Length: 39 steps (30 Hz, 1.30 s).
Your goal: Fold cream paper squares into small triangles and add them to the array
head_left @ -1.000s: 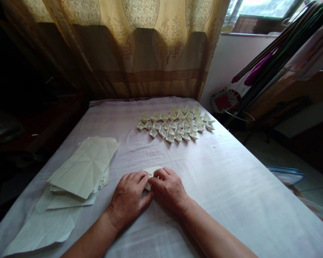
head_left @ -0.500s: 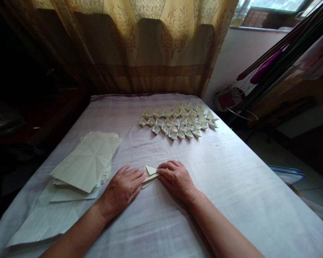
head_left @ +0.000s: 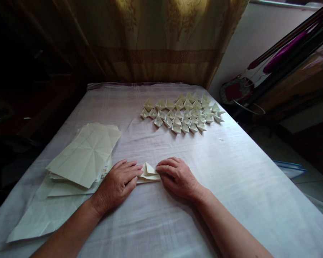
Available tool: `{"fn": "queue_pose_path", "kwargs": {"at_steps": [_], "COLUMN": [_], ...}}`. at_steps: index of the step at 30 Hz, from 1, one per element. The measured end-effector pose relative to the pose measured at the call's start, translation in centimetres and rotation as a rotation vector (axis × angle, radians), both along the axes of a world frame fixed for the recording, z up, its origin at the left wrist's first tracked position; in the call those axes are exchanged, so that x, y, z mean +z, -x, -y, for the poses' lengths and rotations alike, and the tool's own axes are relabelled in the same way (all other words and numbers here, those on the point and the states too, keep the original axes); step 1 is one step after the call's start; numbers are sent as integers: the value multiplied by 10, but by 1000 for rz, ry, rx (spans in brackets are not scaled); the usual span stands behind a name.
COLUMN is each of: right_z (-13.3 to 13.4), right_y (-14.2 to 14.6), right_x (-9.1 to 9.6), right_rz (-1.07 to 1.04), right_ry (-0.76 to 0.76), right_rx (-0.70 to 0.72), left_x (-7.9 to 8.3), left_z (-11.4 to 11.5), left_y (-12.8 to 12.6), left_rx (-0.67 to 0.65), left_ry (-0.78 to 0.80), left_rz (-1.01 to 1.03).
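Note:
A small folded piece of cream paper (head_left: 148,172) lies on the white cloth-covered table (head_left: 231,172) between my two hands. My left hand (head_left: 116,184) rests flat with fingers stretched out, its fingertips pressing the paper's left edge. My right hand (head_left: 177,176) lies palm down with fingers bent, fingertips pressing the paper's right edge. A stack of creased paper sheets (head_left: 83,156) sits just left of my left hand. Several small folded paper pieces (head_left: 181,113) are laid in rows further back.
A patterned brown curtain (head_left: 156,39) hangs behind the table. Rods and a red round object (head_left: 235,90) lean at the right, past the table edge. A blue-rimmed thing (head_left: 290,168) lies on the floor at right. Dark furniture stands at left.
My hands have slid apart from over the folded paper, so it now shows between them as a flattened triangle. The view has tipped downward.

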State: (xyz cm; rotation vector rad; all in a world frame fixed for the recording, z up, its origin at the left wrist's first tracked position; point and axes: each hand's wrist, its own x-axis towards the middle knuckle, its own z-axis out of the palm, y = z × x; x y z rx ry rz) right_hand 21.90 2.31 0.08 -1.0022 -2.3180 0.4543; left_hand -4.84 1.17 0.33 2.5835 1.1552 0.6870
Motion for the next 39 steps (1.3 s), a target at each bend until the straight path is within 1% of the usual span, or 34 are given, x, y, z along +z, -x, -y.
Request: {"fn": "queue_pose_path", "kwargs": {"at_steps": [4, 10, 18, 26, 33, 39], "right_z": [2, 2, 3, 5, 6, 6], "right_y": [2, 1, 5, 4, 8, 8], "right_x": [5, 5, 7, 8, 7, 6], "right_rz": [10, 30, 79, 141, 131, 99], "right_ry": [27, 36, -9, -90, -122, -57], "right_rx": [9, 34, 58, 77, 98, 89], "left_x": [1, 1, 0, -2, -1, 0], "left_z": [-1, -2, -2, -2, -3, -2], "left_y": [-1, -2, -1, 0, -1, -2], "left_rx": [3, 11, 14, 24, 24, 35], "left_ry": [4, 4, 25, 26, 41, 55], "left_rz": [7, 20, 50, 66, 66, 70]}}
